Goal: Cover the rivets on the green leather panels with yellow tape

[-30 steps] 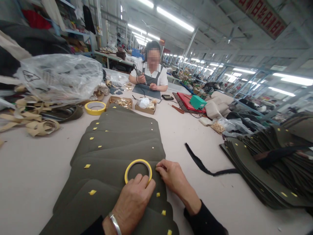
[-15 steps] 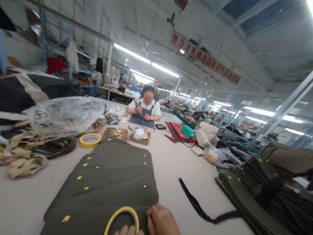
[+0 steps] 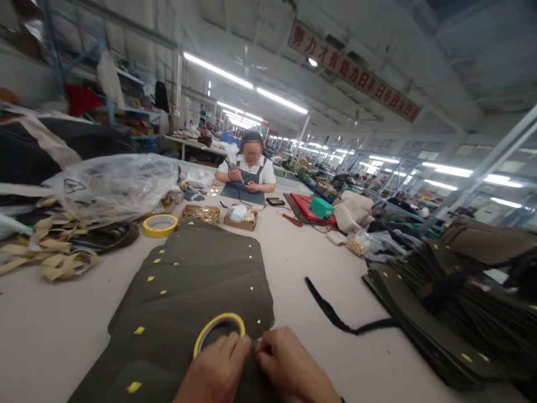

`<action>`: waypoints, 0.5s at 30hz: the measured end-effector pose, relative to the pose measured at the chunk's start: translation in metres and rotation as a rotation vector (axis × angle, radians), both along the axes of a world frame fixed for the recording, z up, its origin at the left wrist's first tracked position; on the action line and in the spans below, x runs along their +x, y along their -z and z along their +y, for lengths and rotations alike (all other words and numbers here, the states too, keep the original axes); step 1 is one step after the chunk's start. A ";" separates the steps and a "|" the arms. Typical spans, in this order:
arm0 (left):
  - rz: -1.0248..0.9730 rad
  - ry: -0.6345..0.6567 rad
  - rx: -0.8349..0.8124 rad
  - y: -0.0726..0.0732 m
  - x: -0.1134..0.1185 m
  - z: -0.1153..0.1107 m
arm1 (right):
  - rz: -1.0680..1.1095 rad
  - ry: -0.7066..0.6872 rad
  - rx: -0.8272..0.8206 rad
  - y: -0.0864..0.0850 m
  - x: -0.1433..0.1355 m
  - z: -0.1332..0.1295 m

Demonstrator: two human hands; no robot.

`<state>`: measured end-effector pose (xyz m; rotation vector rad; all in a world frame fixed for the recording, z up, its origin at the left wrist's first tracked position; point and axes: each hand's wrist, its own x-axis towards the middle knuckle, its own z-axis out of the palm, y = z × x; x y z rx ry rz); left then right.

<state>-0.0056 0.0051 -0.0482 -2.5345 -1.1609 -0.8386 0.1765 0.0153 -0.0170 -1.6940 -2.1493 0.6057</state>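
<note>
Overlapping dark olive fabric panels [image 3: 205, 263] lie in front of me, dotted with small yellow tape pieces [image 3: 139, 331] on the left and small shiny spots along the right edge. Over the nearest panel, my left hand [image 3: 220, 361] is closed on a roll of yellow tape [image 3: 205, 333], its ring standing out beyond the fingers. My right hand [image 3: 289, 358] is just to the right, at the panel's edge, with thumb and fingers pinched together. Whatever lies between those fingertips is too small or hidden to make out. The fingertips of both hands almost meet.
Another tape roll [image 3: 160, 225] and boxes of brass hardware [image 3: 201, 214] stand beyond the panels. A co-worker [image 3: 249, 168] sits opposite, holding a corded tool. Plastic sheeting [image 3: 113, 184] and beige straps [image 3: 67, 257] lie left; a black strip [image 3: 331, 310] and stacked panels [image 3: 403, 308] lie right.
Both hands have come further into view and up the panels. My left hand and the tape roll have moved forward, close beside my right hand. The view has tilted down slightly.
</note>
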 end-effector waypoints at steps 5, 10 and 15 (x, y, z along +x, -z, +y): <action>-0.279 0.132 -0.067 -0.022 -0.009 0.003 | 0.375 0.020 0.075 -0.017 0.000 -0.009; -0.305 0.122 -0.126 -0.027 -0.011 0.003 | 0.508 -0.109 0.227 -0.022 -0.010 -0.012; -0.227 0.066 -0.061 -0.023 -0.011 0.003 | 0.421 -0.219 0.344 -0.021 -0.013 -0.012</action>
